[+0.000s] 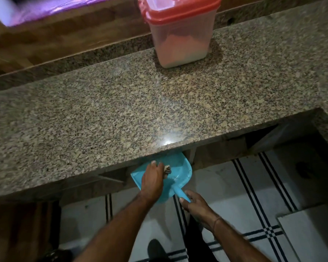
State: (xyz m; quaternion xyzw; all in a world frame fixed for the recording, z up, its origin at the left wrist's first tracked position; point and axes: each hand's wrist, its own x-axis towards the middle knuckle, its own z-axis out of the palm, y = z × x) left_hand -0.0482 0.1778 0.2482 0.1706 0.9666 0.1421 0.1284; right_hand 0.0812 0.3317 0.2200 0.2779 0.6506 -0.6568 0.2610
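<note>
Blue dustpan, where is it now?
In the head view, low centre, the blue dustpan is held under the granite counter edge, right hand gripping its handle, left hand holding a crumpled wad over it.

Red-lidded container (180, 33) — granite counter (121, 110)

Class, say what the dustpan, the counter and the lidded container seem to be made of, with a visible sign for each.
Dustpan: probably smooth turquoise plastic; thin moulded shape, even colour. Counter: polished speckled stone, likely granite; it reflects a light. Container: translucent plastic under an opaque red lid; contents show through.
</note>
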